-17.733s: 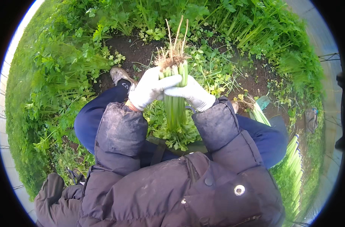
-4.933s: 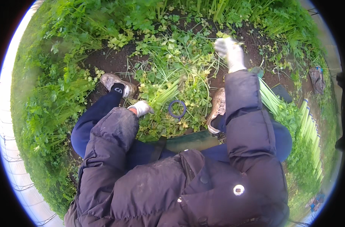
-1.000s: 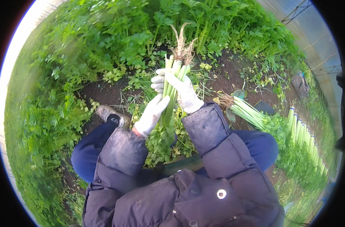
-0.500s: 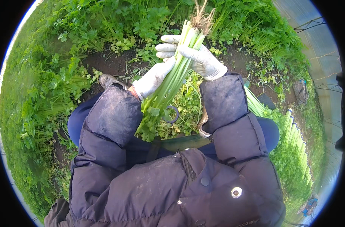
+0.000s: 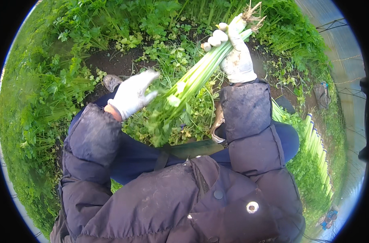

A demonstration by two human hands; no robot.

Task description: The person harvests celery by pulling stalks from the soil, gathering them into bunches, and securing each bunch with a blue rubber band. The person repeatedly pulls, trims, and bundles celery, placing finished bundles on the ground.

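Observation:
A bunch of celery (image 5: 201, 69) with long pale green stalks slants across the middle, its brown roots at the upper right and its leaves at the lower left. My right hand (image 5: 235, 56), in a soiled white glove, is wrapped round the stalks just below the roots. To the left of the leafy end, my left hand (image 5: 133, 94) is apart from the bunch, in a white glove, fingers stretched out and slightly blurred, holding nothing. Two small pale pieces (image 5: 176, 94) show against the stalks near the leaves; I cannot tell whether they touch them.
Celery plants (image 5: 42, 93) grow thickly on the left and far side. Bare soil (image 5: 117, 60) and loose leaves (image 5: 192, 125) lie before my crossed legs. Tied celery bundles (image 5: 319, 150) are lined up on the right. A greenhouse film wall (image 5: 338, 52) curves along the right edge.
My left hand has let go of the stalks and moved left and down. My right hand has carried the celery up and right, tilting it further over, with its fingers now closed round it.

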